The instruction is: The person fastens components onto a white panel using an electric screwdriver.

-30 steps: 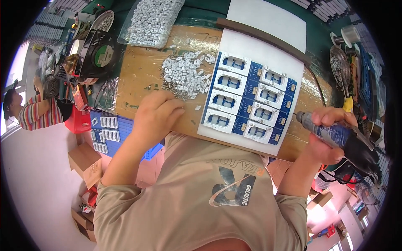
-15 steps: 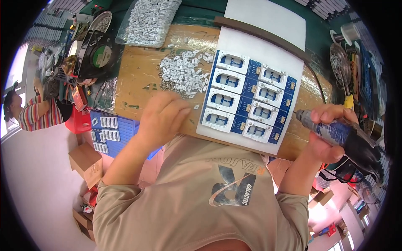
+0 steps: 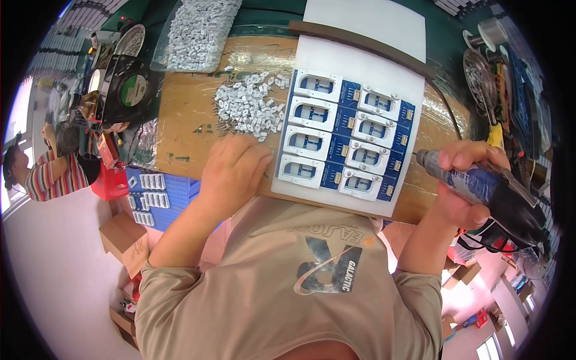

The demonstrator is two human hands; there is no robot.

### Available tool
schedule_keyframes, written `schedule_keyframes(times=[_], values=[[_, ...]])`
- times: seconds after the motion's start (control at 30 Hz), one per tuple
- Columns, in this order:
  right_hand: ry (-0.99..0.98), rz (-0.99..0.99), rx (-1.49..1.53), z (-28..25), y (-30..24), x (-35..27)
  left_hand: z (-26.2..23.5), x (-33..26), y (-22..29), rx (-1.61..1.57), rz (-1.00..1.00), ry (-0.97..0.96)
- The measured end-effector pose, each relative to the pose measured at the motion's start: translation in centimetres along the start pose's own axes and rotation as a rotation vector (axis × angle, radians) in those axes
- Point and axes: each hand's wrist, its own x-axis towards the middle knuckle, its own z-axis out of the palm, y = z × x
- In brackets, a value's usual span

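An electric screwdriver (image 3: 480,189), blue-grey barrel with a black rear, lies nearly level in the right hand (image 3: 465,183), fingers wrapped around it, its metal tip pointing left toward the blue panel (image 3: 345,135). That panel holds eight white-framed units in two columns of four on a white sheet (image 3: 366,66). The left hand (image 3: 231,174) rests curled on the bench (image 3: 186,129), just below a heap of small white parts (image 3: 249,108).
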Motion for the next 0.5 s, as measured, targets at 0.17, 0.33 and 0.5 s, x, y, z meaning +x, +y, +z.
schedule_keyframes(times=[0.17, 0.33, 0.5], values=[[0.006, -0.006, 0.055, 0.1, 0.1, -0.3, 0.1, -0.2, 0.2, 0.014, 0.020, -0.004], [-0.108, -0.059, 0.029, -0.2, -1.5, 0.0, 0.1, 0.4, 0.3, 0.036, 0.028, 0.021], [-0.142, -0.015, 0.151, 1.9, -4.5, 0.3, -0.1, 0.4, 0.0, 0.029, 0.015, 0.039]])
